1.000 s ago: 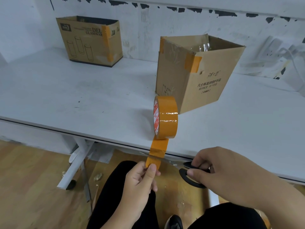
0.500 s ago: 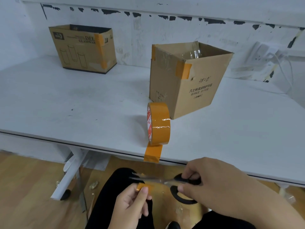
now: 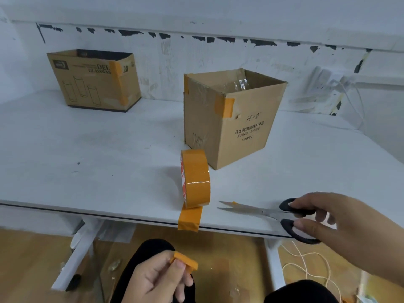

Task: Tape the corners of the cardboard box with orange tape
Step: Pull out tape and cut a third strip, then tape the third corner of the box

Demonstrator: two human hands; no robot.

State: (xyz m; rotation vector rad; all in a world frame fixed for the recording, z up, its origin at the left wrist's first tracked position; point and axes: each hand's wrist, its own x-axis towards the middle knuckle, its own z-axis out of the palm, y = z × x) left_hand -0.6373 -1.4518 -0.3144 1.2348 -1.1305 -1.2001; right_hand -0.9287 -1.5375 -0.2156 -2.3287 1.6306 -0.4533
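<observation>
Below the bench's front edge, in the head view, the left hand (image 3: 157, 278) pinches a short cut piece of orange tape (image 3: 185, 262) between thumb and fingertips, over the person's lap. A second ago that piece was one with the strip running down from the tape roll (image 3: 195, 178); half a second ago the scissors crossed it. Now it is free, and the stub left on the roll hangs stuck over the front edge (image 3: 190, 219).

Right of the roll, the right hand (image 3: 341, 226) has brought the scissors (image 3: 262, 212) up onto the bench near the front edge. Its fingers are hooked through the black handles, the blades lie slightly parted, and a small scrap of orange clings near one tip.

Beyond the roll, toward the middle of the bench, the open cardboard box (image 3: 231, 119) stands with orange tape on its near upper corner and on the upper left corner. A second box (image 3: 94, 79), also taped, sits at the back left by the wall.

By my reading, the cutting step is finished and the scissors are about to be set down, leaving the piece ready for a bare corner of the near box.
</observation>
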